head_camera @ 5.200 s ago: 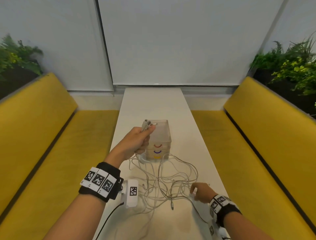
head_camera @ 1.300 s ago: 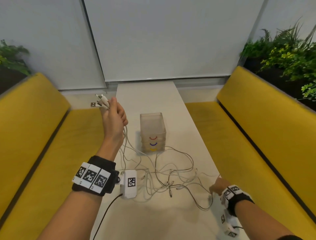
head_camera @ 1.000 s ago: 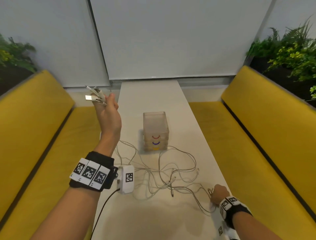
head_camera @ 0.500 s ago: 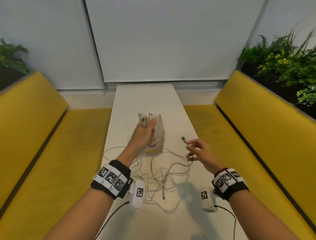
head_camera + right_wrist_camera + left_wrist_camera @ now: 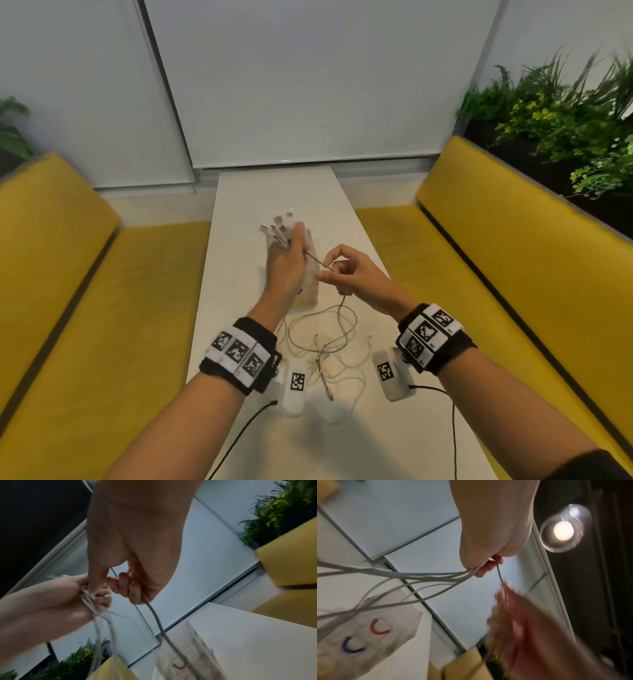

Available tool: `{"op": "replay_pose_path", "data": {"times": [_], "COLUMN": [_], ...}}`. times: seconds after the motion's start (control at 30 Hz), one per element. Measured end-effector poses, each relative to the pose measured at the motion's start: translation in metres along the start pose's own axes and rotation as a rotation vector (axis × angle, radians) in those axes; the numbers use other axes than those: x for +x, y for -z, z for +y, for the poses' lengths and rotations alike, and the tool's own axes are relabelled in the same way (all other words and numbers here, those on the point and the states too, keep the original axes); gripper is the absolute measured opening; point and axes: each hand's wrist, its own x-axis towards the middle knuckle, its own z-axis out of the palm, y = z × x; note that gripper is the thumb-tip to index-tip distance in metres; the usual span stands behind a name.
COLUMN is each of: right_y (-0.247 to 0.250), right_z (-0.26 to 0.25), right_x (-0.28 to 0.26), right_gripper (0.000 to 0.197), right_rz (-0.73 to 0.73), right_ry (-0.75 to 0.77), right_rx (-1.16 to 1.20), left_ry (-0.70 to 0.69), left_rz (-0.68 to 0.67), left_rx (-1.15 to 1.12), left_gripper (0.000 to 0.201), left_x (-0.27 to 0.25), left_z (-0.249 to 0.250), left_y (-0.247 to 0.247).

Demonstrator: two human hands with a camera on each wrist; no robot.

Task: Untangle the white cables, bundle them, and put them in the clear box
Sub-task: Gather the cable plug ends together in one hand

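Note:
My left hand (image 5: 294,245) is raised in front of the clear box (image 5: 310,291) and grips a bunch of white cable ends, whose plugs (image 5: 279,228) stick up above the fist. From that fist one white cable (image 5: 313,259) runs to my right hand (image 5: 325,270), which pinches it between thumb and fingers. The remaining cables (image 5: 325,342) hang down and lie looped on the white table (image 5: 342,438). In the left wrist view several strands (image 5: 419,574) leave my left hand (image 5: 486,563) over the box (image 5: 368,628). The right wrist view shows my right hand (image 5: 120,585) holding the cable (image 5: 157,622).
Yellow benches (image 5: 513,274) flank the narrow table on both sides. Plants (image 5: 565,113) stand behind the right bench and a white blind (image 5: 308,85) closes the far end. The box carries red, blue and yellow arcs (image 5: 380,628). Black wrist-camera leads (image 5: 452,428) trail over the near table.
My left hand swung back from the left to in front of the box with its cable ends. My right hand rose from the table's right edge with a cable and met the left hand.

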Motion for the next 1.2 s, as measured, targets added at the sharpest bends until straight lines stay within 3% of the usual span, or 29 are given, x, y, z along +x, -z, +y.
{"op": "replay_pose_path", "data": {"times": [0.13, 0.27, 0.47, 0.63, 0.87, 1.07, 1.2], "right_y": [0.019, 0.039, 0.072, 0.085, 0.104, 0.112, 0.115], "right_z": [0.020, 0.048, 0.084, 0.106, 0.117, 0.119, 0.131], "right_x": [-0.006, -0.019, -0.028, -0.035, -0.040, -0.052, -0.061], "right_gripper": [0.031, 0.046, 0.043, 0.047, 0.044, 0.052, 0.074], "right_rz": [-0.011, 0.062, 0.153, 0.198, 0.219, 0.169, 0.085], "right_ry": [-0.044, -0.116, -0.212, -0.273, -0.303, -0.517, -0.724], "right_rx": [-0.100, -0.185, -0.349, -0.586, -1.341, -1.573, -1.605], "left_ry": [0.000, -0.034, -0.143, -0.134, -0.118, -0.160, -0.186], "left_rz": [0.049, 0.091, 0.066, 0.094, 0.142, 0.197, 0.238], "left_rx": [-0.415, -0.634, -0.635, -0.647, -0.622, -0.607, -0.621], "left_gripper": [0.059, 0.050, 0.049, 0.048, 0.050, 0.052, 0.051], "left_x": [0.013, 0.021, 0.018, 0.016, 0.014, 0.016, 0.018], "left_z": [0.043, 0.082, 0.108, 0.105, 0.098, 0.102, 0.106], "left_y": [0.026, 0.062, 0.091, 0.093, 0.093, 0.100, 0.109]}}
